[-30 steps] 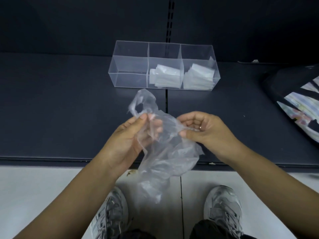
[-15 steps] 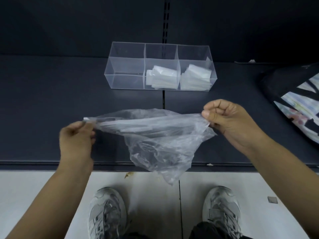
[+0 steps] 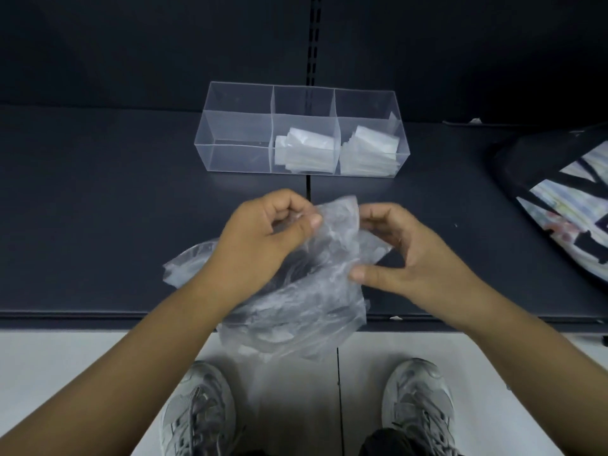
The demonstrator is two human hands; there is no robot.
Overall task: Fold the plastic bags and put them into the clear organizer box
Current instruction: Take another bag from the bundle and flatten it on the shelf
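Plastic bag [image 3: 306, 311] over shelf [image 3: 98, 225] edge, organizer box [image 3: 237, 159] behind, patterned bag [image 3: 566, 205] right

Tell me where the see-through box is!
In the head view, the clear organizer box sits on the dark shelf, near the middle, just beyond the plastic bag.

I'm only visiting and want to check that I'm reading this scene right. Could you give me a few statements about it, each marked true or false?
1. The left hand and the right hand both hold the clear plastic bag. True.
2. The clear organizer box has three compartments. True.
3. Folded bags sit in the box's left compartment. False: the folded bags lie in the middle and right compartments.
4. The bag in the hands is already neatly folded. False: it is loose and crumpled.
5. The box stands on the white floor. False: it stands on the dark shelf.
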